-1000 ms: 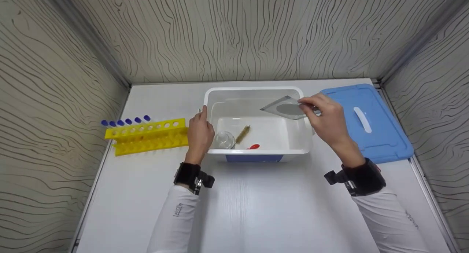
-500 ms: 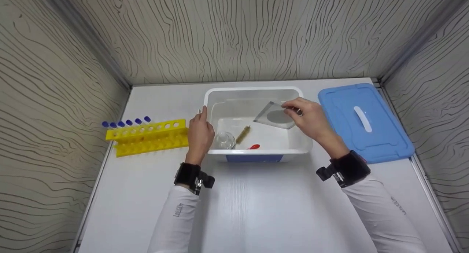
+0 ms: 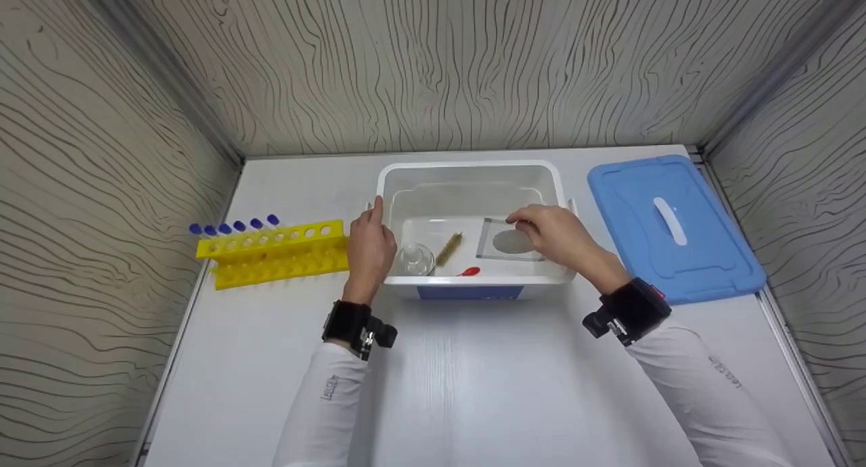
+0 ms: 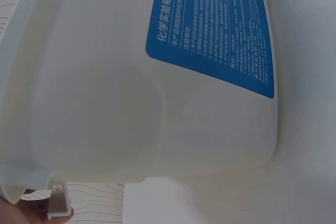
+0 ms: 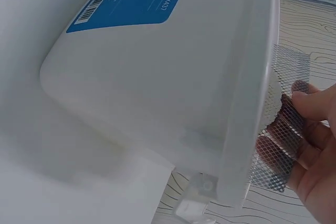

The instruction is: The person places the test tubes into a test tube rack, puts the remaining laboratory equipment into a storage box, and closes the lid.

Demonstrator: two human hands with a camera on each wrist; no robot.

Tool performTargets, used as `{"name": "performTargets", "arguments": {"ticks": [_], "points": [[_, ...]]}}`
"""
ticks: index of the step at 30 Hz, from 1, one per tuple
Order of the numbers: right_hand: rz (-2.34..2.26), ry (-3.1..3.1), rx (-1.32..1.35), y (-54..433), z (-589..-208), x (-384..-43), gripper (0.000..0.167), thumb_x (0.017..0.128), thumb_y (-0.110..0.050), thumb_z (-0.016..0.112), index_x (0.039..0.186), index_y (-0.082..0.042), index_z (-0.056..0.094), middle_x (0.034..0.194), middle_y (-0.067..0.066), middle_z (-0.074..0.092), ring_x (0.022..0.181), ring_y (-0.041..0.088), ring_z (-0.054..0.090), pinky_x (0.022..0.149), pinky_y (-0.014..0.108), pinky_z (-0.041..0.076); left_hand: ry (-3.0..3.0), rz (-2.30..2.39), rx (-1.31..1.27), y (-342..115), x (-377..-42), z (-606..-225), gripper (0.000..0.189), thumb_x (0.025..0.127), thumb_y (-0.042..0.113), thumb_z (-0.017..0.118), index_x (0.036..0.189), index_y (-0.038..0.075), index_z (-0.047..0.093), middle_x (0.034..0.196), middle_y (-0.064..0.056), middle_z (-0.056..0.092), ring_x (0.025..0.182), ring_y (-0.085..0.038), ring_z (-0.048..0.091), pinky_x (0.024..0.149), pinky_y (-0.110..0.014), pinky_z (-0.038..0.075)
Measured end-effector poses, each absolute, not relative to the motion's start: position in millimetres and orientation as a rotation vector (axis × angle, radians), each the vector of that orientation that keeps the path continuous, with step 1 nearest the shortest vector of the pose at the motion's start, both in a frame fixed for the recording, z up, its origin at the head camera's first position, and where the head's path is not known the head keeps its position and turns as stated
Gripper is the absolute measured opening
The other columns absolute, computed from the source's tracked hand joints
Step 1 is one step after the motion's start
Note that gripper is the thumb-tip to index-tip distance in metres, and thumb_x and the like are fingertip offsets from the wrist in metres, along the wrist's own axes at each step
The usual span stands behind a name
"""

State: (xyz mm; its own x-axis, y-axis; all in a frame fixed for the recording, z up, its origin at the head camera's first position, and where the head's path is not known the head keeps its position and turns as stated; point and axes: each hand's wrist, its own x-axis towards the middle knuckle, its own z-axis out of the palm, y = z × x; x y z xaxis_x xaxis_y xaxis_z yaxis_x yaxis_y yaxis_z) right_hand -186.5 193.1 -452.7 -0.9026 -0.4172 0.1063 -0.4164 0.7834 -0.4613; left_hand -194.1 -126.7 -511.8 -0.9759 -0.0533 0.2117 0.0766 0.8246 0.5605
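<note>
A white plastic box (image 3: pixel 473 279) stands mid-table. My right hand (image 3: pixel 558 237) reaches over its right side and pinches a square wire gauze (image 3: pixel 495 242) with a pale round centre. In the right wrist view, thumb and fingers hold the mesh (image 5: pixel 296 61) just past the box rim. My left hand (image 3: pixel 370 250) holds the box at its left rim, by the side handle (image 4: pixel 59 201). Inside, toward the front left, are a clear glass vessel (image 3: pixel 415 260), a bristly test tube brush (image 3: pixel 448 249) and a small red rounded piece (image 3: pixel 471 271).
Left of the box stands a yellow test tube rack (image 3: pixel 270 250) bearing several tubes with blue caps (image 3: pixel 239 225). On the right lies a blue lid (image 3: pixel 703 250) with a white handle. Patterned wall panels (image 3: pixel 433 61) enclose the table.
My right hand has moved left and down with the wire gauze, which has gone from tilted above the box to flatter and lower in it. My left hand stays put.
</note>
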Motion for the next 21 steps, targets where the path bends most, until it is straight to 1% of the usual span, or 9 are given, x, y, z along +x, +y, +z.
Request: {"name": "performTargets", "arguments": {"ticks": [10,17,21], "points": [[-0.613,2.836,-0.716,183.3,-462.5,-192.9,0.026,0.102,-0.001,0.058,0.12,0.0,0.077,0.118,0.019,0.079,0.115,0.04,0.073,0.102,0.055,0.057,-2.804,-0.885,0.012,-125.6,-194.2,-511.8,0.054,0.101,0.001,0.055,0.155,0.0,0.048,0.138,-0.028,0.066,0.124,-0.047,0.065,0.114,-0.054,0.051],[-0.519,2.768,-0.709,179.4,-469.7,-195.9,0.027,0.1,0.0,0.057,0.116,-0.003,0.079,0.115,0.016,0.08,0.112,0.038,0.074,0.098,0.053,0.059,-2.787,-0.872,0.008,-125.1,-193.5,-510.3,0.054,0.101,0.0,0.056,0.154,0.0,0.05,0.135,-0.029,0.067,0.122,-0.047,0.066,0.113,-0.054,0.052],[-0.456,2.734,-0.713,177.1,-475.8,-197.2,0.027,0.099,0.0,0.057,0.114,-0.004,0.08,0.115,0.016,0.08,0.107,0.037,0.074,0.093,0.052,0.06,-2.799,-0.884,0.02,-124.5,-194.5,-509.8,0.055,0.101,0.0,0.055,0.155,0.001,0.048,0.137,-0.029,0.066,0.124,-0.047,0.065,0.114,-0.054,0.051]]}}
